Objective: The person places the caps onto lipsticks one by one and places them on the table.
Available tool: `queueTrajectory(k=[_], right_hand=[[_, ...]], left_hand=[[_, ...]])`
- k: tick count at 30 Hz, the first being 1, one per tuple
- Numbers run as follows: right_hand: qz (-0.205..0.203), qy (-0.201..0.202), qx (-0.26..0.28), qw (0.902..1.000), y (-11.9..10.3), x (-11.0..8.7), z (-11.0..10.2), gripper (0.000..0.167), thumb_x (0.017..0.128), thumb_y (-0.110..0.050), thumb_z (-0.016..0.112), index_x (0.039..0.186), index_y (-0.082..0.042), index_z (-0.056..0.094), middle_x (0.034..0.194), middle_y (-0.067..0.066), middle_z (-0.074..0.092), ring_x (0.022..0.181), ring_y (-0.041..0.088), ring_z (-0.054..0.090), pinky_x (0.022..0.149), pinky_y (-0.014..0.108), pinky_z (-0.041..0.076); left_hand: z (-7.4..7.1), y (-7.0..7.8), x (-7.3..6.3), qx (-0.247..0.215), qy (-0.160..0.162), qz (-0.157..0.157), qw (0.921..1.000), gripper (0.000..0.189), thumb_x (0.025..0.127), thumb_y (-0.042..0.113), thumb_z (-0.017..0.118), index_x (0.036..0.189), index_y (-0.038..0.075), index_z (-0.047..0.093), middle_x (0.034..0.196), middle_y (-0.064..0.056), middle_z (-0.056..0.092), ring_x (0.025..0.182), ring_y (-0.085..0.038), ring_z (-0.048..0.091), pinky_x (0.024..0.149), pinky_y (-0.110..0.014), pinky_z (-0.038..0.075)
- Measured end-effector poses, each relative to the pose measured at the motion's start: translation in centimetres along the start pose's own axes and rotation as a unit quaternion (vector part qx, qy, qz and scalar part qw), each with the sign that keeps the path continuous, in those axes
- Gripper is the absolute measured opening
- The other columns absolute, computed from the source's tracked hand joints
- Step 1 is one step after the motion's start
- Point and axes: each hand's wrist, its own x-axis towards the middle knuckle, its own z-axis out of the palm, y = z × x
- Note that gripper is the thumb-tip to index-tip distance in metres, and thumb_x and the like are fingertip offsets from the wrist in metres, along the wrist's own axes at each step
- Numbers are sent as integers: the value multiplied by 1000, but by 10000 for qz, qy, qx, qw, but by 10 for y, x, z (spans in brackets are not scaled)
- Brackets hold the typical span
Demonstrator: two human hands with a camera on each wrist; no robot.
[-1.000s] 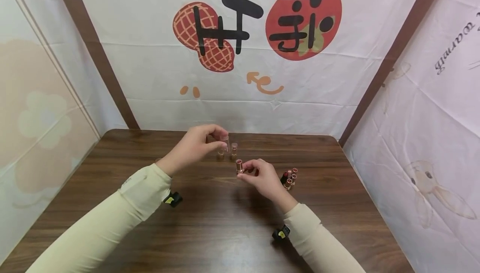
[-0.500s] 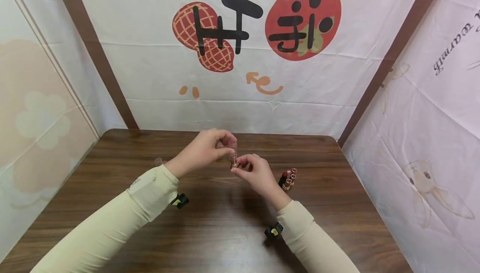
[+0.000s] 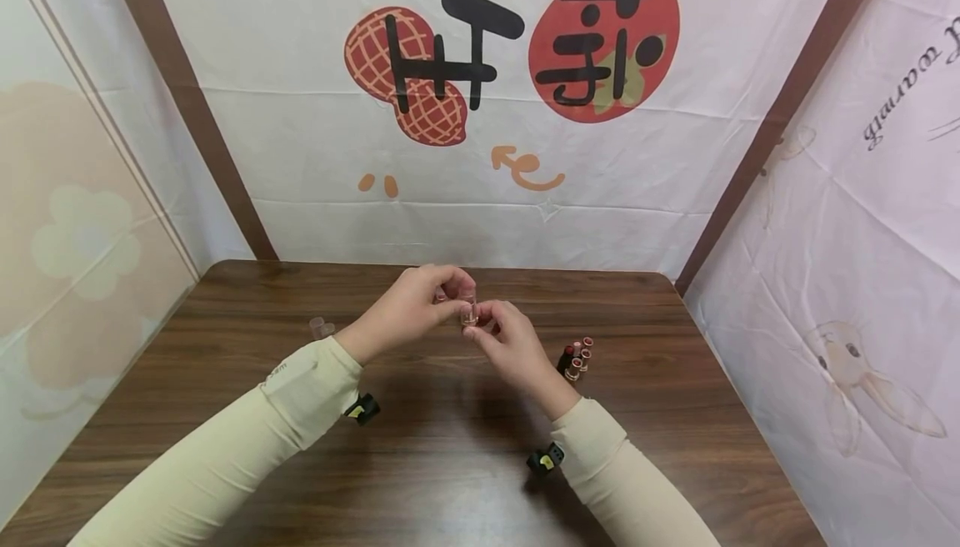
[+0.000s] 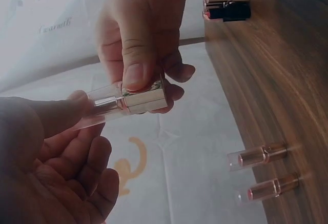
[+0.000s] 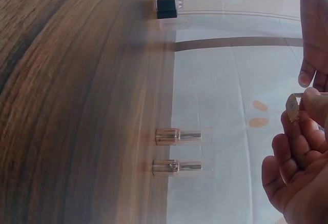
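Observation:
My left hand (image 3: 431, 301) pinches a clear cap (image 4: 106, 112) between thumb and fingers. Across from it, my right hand (image 3: 510, 338) grips the shiny gold base (image 4: 146, 98) of a lipstick, held above the table. The cap surrounds the lipstick's inner metal tube, its rim right at the base, as the left wrist view shows. In the right wrist view much of this lipstick is hidden by fingers; its base end (image 5: 292, 106) shows. Beyond the hands, two gold lipsticks with clear caps stand upright, one (image 5: 171, 137) beside the other (image 5: 177, 167).
Several uncapped lipsticks (image 3: 576, 359), one with a black base, stand grouped to the right of my right hand. Clear caps (image 3: 318, 327) stand at the left, partly behind my left wrist, with black caps (image 5: 166, 7) among them. A printed cloth (image 3: 480, 222) hangs behind the wooden table (image 3: 450, 464).
The hands have come together, and the clear cap has gone down over the lipstick. Both hands have shifted slightly since; the standing lipsticks stay put.

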Motion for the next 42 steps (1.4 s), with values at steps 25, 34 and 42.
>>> queueTrajectory(k=[25,34,42], right_hand=[[-171,-896,-1473,9849,-8,15,-20,20,88,-36,82,97,-24,70,92,-4,70,91,15,61,77,32,51],[768,-619,-1619,9819,18,38,-16,21,89,-32,82,91,-18,66,84,-4,67,74,12,60,66,30,50],[1596,-293,-1541,9746,49,55,-7,21,88,-30,82,93,-15,68,90,-1,70,82,17,65,76,38,54]], left_hand=[[14,-2,-4,365,-92,217,9991,25,94,20,77,117,15,71,109,5,71,107,-17,60,90,-40,51],[7,-18,-17,1077,49,-388,9934,37,93,26,79,125,12,68,117,-1,70,107,-21,60,92,-41,52],[2,-35,-47,1126,-97,-489,9924,35,95,27,76,125,11,69,123,-4,71,115,-26,61,99,-48,49]])
